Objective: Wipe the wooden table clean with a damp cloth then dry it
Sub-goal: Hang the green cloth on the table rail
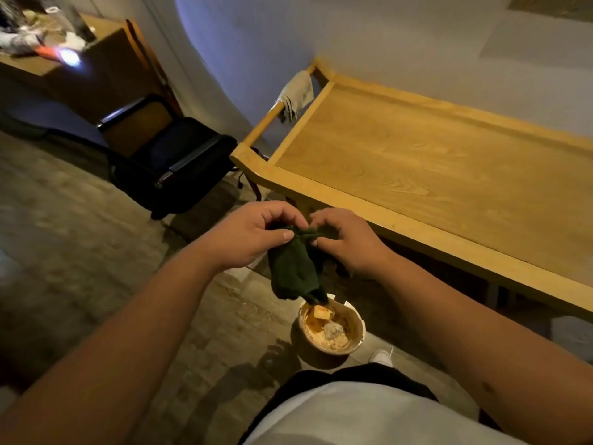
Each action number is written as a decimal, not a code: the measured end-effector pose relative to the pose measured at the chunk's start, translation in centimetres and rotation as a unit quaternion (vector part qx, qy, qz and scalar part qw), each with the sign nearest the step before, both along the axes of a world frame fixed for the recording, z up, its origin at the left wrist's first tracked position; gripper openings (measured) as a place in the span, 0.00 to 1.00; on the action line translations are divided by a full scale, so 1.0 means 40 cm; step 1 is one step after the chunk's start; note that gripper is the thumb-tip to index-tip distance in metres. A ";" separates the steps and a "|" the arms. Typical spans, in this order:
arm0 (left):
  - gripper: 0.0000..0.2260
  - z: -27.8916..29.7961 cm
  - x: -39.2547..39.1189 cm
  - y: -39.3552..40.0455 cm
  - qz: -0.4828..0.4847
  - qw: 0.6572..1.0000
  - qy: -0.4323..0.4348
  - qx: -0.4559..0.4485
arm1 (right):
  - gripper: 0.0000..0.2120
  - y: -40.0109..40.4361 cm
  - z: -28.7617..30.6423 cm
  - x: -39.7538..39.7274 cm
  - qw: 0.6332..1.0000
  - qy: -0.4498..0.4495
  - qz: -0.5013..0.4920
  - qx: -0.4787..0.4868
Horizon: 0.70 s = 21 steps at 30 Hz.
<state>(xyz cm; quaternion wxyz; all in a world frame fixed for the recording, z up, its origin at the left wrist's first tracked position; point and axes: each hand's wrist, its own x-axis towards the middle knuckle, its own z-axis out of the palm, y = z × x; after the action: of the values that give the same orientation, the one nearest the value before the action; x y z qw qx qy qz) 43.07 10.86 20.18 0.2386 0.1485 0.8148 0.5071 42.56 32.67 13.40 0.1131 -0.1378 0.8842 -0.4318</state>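
A dark green cloth (pixel 293 268) hangs bunched between my two hands, just off the near-left corner of the wooden table (pixel 433 162). My left hand (pixel 250 234) pinches its top from the left, and my right hand (pixel 348 242) grips it from the right. The cloth's lower end dangles over a round bucket (pixel 327 335) on the floor. A pale grey cloth (pixel 296 93) is draped over the rail at the table's left end.
A black office chair (pixel 167 155) stands left of the table. A cluttered wooden desk (pixel 64 53) sits at the far left. The table runs along a white wall. My white shoe (pixel 382 358) is beside the bucket.
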 end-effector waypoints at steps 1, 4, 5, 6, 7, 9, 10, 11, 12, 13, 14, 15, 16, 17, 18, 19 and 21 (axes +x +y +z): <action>0.13 -0.006 0.004 -0.003 0.010 1.000 0.000 -0.002 | 0.05 0.003 -0.004 0.009 0.999 -0.032 -0.011 -0.024; 0.13 -0.032 0.017 -0.021 0.061 0.998 0.001 -0.014 | 0.06 0.014 -0.018 0.042 0.998 -0.037 -0.043 -0.033; 0.13 -0.042 0.023 -0.027 0.072 0.997 0.003 -0.021 | 0.06 0.016 -0.018 0.051 0.998 -0.033 -0.044 -0.027; 0.14 -0.050 0.030 -0.031 0.078 0.996 0.008 -0.032 | 0.06 0.016 -0.017 0.060 0.998 -0.030 -0.041 -0.024; 0.14 -0.058 0.036 -0.034 0.080 0.995 0.019 -0.053 | 0.06 0.014 -0.013 0.065 0.999 -0.026 -0.036 -0.023; 0.13 -0.075 0.042 -0.041 0.080 0.990 0.046 -0.110 | 0.05 0.009 0.002 0.067 0.999 -0.020 -0.027 -0.030; 0.14 -0.082 0.044 -0.046 0.080 0.987 0.051 -0.131 | 0.05 0.007 0.013 0.066 0.999 -0.017 -0.021 -0.037; 0.15 -0.088 0.045 -0.051 0.076 0.986 0.050 -0.139 | 0.05 0.007 0.027 0.061 0.999 -0.012 -0.014 -0.043; 0.18 -0.091 0.048 -0.052 0.070 0.987 0.045 -0.140 | 0.06 0.008 0.044 0.055 0.999 -0.002 -0.007 -0.044; 0.19 -0.093 0.051 -0.047 0.060 0.987 0.039 -0.141 | 0.07 0.012 0.062 0.047 0.999 0.011 -0.002 -0.045; 0.18 -0.095 0.055 -0.035 0.051 0.986 0.042 -0.151 | 0.08 0.017 0.081 0.037 0.999 0.024 0.002 -0.047; 0.14 -0.099 0.059 -0.018 0.043 0.982 0.062 -0.173 | 0.09 0.024 0.101 0.027 0.998 0.035 0.009 -0.051; 0.11 -0.103 0.062 0.004 0.041 0.975 0.091 -0.201 | 0.09 0.034 0.120 0.016 0.997 0.044 0.018 -0.053; 0.11 -0.110 0.064 0.027 0.044 0.967 0.117 -0.222 | 0.09 0.045 0.135 0.007 0.997 0.052 0.032 -0.049; 0.10 -0.116 0.065 0.052 0.049 0.963 0.134 -0.227 | 0.10 0.056 0.148 0.000 0.997 0.057 0.048 -0.037; 0.09 -0.124 0.064 0.076 0.057 0.966 0.135 -0.214 | 0.10 0.068 0.157 -0.006 0.996 0.058 0.065 -0.023; 0.13 -0.136 0.066 0.127 0.079 0.982 0.095 -0.143 | 0.10 0.088 0.168 -0.014 0.994 0.058 0.088 -0.006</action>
<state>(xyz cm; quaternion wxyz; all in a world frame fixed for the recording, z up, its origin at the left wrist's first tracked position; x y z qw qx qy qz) 45.72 15.94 14.74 0.1382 0.0952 0.9069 0.3864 42.00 36.19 20.11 0.0985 -0.2409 0.8712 -0.4163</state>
